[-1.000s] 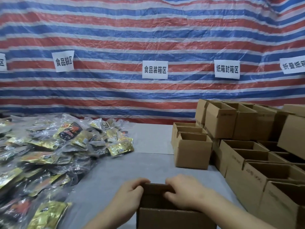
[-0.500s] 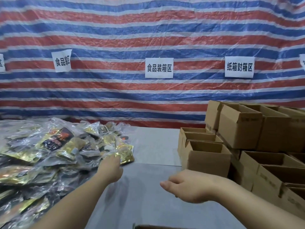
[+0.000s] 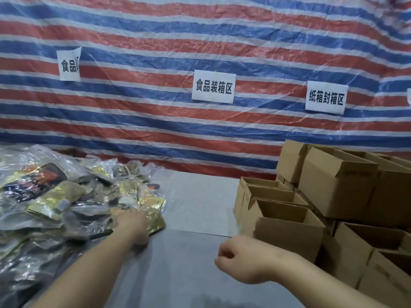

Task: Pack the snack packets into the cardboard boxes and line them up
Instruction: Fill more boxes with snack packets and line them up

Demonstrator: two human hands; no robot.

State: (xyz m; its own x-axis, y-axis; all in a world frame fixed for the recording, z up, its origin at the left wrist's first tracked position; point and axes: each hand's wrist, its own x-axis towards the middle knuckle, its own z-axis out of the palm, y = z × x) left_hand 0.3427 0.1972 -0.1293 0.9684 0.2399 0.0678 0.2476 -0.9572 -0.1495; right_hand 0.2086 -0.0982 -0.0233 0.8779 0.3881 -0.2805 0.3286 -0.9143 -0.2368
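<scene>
Moved since half a second ago: left hand (image 3: 131, 223), from short of the snack packets (image 3: 66, 196) onto the gold packet (image 3: 155, 215) at the heap's near edge. Fingers hidden beneath the hand; grip cannot be told. Right hand (image 3: 241, 258): over bare bench (image 3: 189, 263), fingers loosely curled, holding nothing. Cardboard boxes (image 3: 289, 227): stacked right, open-topped. Advice: take one packet, clear of neighbouring film.

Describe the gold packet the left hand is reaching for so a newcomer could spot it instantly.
Start at the big heap of snack packets on the left of the grey table. Follow its right-hand edge to the corner nearest the bare tabletop, where the left hand rests. The gold foil packet lies there, sticking out past the pile on the right, shinier and more solidly gold than the clear-wrapped packets behind it.
</scene>
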